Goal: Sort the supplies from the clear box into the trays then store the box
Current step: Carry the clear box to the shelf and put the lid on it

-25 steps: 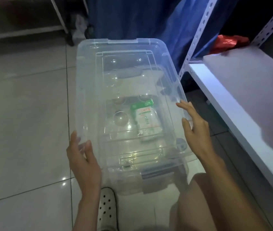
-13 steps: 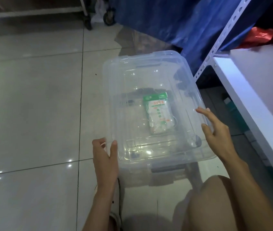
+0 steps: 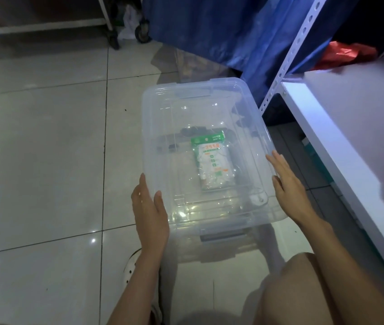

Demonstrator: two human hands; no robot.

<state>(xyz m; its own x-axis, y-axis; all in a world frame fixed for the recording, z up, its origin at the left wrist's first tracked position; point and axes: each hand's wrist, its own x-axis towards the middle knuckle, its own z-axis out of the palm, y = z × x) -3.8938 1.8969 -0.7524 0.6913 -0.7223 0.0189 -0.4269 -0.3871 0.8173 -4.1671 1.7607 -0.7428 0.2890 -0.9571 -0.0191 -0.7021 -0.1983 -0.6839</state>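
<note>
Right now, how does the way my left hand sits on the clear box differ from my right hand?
The left hand is at the clear box's near left corner, thumb over the lid edge; the right hand lies along the right side, farther up. The left hand's fingers point straight ahead, while the right hand's fingers angle up and to the left. Both are flat and straight-fingered against the box, neither curled round it.

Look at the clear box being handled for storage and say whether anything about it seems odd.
One thing stands out: a green and white packet lies inside the lidded clear box, though supplies should be sorted out first. The left hand and right hand rest flat against its sides.
</note>
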